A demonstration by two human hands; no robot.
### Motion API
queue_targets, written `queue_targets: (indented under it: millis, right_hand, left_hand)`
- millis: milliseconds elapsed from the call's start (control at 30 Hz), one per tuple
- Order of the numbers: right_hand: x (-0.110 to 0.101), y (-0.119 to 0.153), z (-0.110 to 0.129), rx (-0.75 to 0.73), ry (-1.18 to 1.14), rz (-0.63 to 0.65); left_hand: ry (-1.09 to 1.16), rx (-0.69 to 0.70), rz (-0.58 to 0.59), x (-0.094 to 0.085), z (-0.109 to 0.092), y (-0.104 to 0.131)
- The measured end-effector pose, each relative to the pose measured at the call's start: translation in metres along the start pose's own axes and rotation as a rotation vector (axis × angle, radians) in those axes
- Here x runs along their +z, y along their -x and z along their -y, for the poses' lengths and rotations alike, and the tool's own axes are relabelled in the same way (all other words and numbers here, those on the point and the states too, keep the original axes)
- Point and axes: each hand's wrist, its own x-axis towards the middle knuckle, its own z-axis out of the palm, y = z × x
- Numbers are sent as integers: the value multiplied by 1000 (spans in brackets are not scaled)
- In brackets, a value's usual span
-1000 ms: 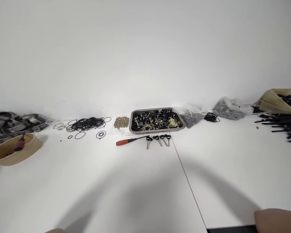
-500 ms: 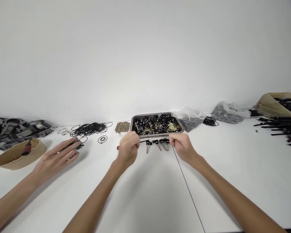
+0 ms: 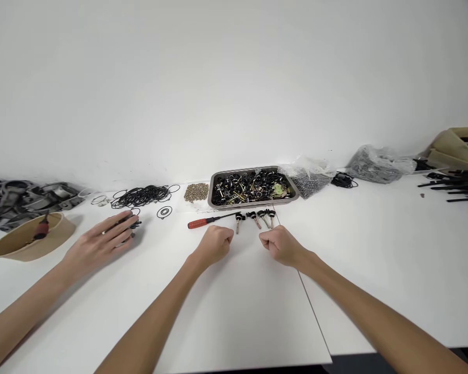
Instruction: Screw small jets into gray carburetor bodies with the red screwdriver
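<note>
My left hand [image 3: 215,244] is closed in a fist low over the white table, with nothing seen in it. Just behind it lies a red-handled screwdriver [image 3: 198,223], its shaft pointing right. My right hand [image 3: 277,244] is likewise a fist, a short way to the right, with no object visible. Several small black-headed parts with metal stems [image 3: 255,219] lie in a row beyond and between the fists. A metal tray [image 3: 253,204] behind them holds mixed black, brass and silver pieces.
Another person's hand [image 3: 101,239] covers dark parts at left, beside a beige bowl [image 3: 56,244]. Black rings [image 3: 142,196] and brass pieces [image 3: 196,192] lie along the wall. Plastic bags [image 3: 378,165] and black rods [image 3: 460,182] are at right.
Both fists stand lower and nearer each other, in front of the tray. The screwdriver has come into full view. The camera view has shifted slightly.
</note>
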Motion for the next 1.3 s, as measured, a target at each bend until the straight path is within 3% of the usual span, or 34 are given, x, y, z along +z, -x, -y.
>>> queue_targets:
  millis: [300,1300]
  right_hand:
    - [0,0,-2,36,6,39]
    - [0,-2,-1,66,1,88]
  left_hand:
    - [6,54,75,12,-14,3]
    - [-8,78,102,16,-15,3]
